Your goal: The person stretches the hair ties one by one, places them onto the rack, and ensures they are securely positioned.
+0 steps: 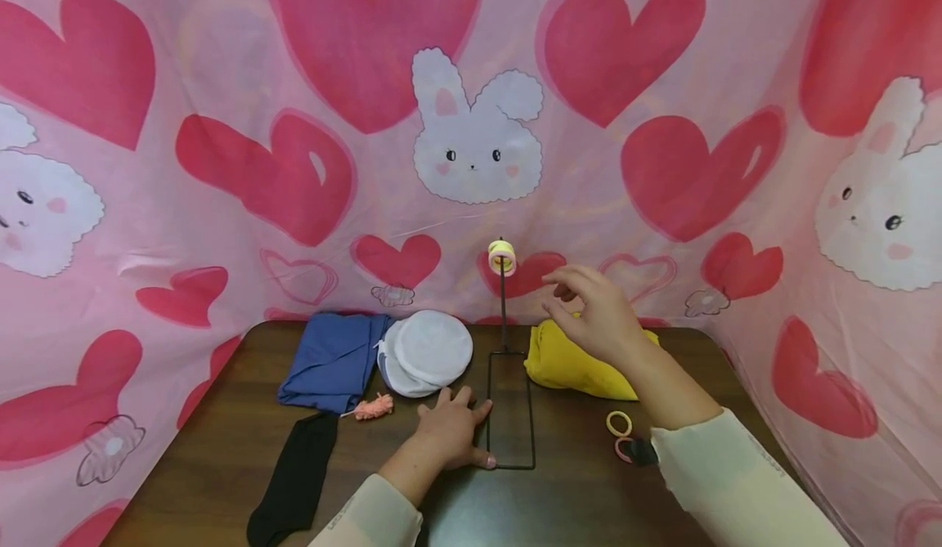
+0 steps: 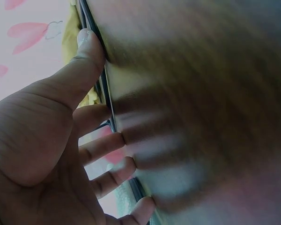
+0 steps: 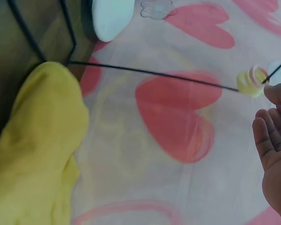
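Head view alone: black sock [image 1: 296, 473] (right hand [image 1: 594, 314] near rings [image 1: 501, 248]).

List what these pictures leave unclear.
Head: part of the yellow cloth, behind the right hand;
the black object's right end, behind the cream sleeve;
how many yellow and pink rings the black wire stand holds, too small.
Right wrist: part of the right hand, cut by the edge.
Left wrist: brown wooden tabletop, blurred.

Your wire stand [image 1: 504, 330], bearing rings [image 1: 502, 258]

It is black and upright, its rectangular base flat on the worktop [image 1: 581, 498] before you; the yellow and pink rings sit bunched near its post's top.
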Demonstrator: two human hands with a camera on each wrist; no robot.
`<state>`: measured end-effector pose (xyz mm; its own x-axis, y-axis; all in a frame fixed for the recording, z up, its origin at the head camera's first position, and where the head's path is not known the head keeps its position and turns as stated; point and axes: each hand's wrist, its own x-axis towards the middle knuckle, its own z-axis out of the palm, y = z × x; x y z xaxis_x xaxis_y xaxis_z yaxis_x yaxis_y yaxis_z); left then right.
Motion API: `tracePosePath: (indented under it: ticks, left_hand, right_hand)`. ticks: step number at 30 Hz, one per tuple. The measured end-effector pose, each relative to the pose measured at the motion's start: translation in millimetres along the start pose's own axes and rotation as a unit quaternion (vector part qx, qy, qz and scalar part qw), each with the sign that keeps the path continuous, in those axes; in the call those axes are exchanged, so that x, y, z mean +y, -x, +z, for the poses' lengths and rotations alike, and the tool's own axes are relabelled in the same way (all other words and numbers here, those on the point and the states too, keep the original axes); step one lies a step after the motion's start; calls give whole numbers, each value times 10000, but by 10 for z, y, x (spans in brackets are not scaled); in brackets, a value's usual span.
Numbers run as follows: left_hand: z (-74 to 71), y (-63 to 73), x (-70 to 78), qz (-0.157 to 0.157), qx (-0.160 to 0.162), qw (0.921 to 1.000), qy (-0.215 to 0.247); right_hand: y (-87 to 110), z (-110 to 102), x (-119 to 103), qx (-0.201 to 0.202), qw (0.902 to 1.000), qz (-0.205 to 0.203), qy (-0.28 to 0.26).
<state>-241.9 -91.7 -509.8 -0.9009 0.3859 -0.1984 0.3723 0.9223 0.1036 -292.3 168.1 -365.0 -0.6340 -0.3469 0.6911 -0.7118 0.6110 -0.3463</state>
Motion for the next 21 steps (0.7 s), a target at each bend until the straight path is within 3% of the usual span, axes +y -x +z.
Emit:
tracePosePath:
  ticks: [6,11,17,21]
  left_hand:
    - [11,8,11,-31,64,10000,4]
    - [31,-9,10,-68,78,9999,7]
    - [26,-21,14,-70,40,10000,-29]
    - [23,-20,16,-80,21,9999,-58]
  right_hand:
    - [328,-59,233,140,9995,-292,5]
    - [592,-102,397,-80,9996,-211,156]
    - [854,-150,542,-558,9982,72,193]
    - [1009,-178,621,-1171,9928,235,93]
